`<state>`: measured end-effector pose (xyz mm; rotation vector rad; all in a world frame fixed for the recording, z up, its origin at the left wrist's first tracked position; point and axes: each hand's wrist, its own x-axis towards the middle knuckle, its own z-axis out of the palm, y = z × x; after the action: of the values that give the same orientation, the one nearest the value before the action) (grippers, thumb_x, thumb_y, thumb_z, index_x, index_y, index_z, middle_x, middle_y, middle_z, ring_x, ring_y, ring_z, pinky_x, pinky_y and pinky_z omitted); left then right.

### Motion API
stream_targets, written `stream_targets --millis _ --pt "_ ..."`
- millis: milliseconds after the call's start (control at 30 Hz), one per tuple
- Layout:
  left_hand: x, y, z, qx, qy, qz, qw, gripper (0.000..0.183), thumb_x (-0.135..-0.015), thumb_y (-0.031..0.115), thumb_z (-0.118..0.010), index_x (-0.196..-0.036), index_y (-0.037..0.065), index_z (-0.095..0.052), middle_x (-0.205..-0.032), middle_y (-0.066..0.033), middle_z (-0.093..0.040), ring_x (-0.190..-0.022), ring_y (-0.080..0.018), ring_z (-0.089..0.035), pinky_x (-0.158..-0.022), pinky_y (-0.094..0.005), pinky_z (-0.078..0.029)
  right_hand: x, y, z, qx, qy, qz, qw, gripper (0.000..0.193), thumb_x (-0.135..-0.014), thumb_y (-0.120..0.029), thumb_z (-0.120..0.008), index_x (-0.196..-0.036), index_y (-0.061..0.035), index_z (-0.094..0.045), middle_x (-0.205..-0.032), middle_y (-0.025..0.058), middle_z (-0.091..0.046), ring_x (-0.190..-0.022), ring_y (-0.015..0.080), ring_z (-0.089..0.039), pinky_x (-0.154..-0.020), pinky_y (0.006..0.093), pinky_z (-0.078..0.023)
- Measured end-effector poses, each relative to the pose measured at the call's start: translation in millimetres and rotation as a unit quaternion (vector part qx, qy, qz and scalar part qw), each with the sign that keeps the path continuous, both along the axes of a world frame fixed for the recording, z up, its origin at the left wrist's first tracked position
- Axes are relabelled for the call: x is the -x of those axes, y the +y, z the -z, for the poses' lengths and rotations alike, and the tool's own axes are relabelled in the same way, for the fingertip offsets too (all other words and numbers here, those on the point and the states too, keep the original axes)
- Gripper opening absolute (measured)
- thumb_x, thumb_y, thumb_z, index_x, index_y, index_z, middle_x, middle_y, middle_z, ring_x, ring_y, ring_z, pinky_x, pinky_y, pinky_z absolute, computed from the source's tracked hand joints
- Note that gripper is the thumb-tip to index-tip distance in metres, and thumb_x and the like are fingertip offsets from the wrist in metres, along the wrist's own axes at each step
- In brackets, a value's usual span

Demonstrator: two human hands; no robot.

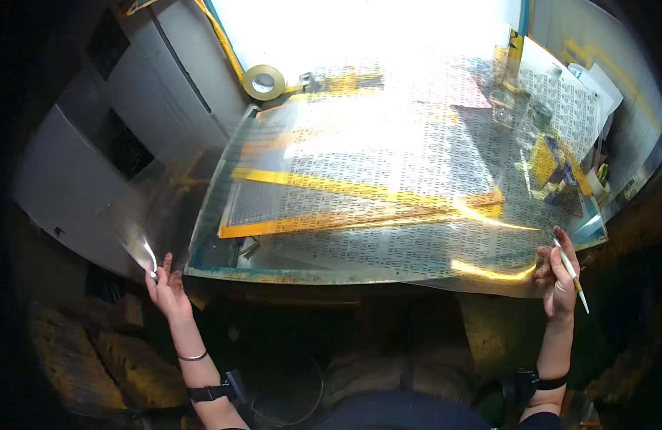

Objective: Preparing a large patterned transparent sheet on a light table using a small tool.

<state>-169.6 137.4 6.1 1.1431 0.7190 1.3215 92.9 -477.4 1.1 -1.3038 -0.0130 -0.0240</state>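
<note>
A large clear plastic sheet bends across the table between my hands, with bright glare along it. On the left, my left hand pinches a corner of the sheet between thumb and fingers, just beyond the table's edge. My right hand is closed at the near right corner, gripping the sheet's edge. A slim white pen-like tool also sits in that hand, pointing down. Dark stains mark the right fingertips. Under the sheet lie a pattern-printed sheet and yellow-orange strips.
The teal-edged table has a glaring white panel at its back. A tape roll rests at the back left corner. Small glass jars and papers are on the right. A grey cabinet stands left.
</note>
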Motion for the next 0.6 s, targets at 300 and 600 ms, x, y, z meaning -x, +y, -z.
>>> stream_targets --millis 300,600 --pt "-96.1 -63.7 -6.1 0.029 0.053 0.211 0.976 0.044 -0.099 0.014 -0.050 -0.140 0.005 -0.036 -0.107 -0.0186 -0.067 -0.050 -0.0082 -0.056 -0.047 -0.0195 -0.047 -3.8 4.3 -0.4 -0.059 0.007 0.026 0.998 0.039 -0.098 -0.014 -0.053 -0.136 -0.0101 -0.046 -0.090 0.0068 -0.068 -0.054 0.0042 -0.058 -0.047 0.0181 -0.051" --pt "-123.7 -71.2 7.9 -0.102 0.143 0.193 0.965 0.068 -0.087 0.008 -0.068 -0.143 -0.001 -0.031 -0.121 -0.0211 -0.058 -0.094 -0.0195 -0.061 -0.079 -0.0303 -0.051 -6.5 19.2 -1.5 -0.073 0.023 0.031 0.997 0.039 -0.098 -0.012 -0.051 -0.137 -0.0101 -0.045 -0.089 0.0070 -0.068 -0.056 0.0014 -0.058 -0.046 0.0146 -0.049"
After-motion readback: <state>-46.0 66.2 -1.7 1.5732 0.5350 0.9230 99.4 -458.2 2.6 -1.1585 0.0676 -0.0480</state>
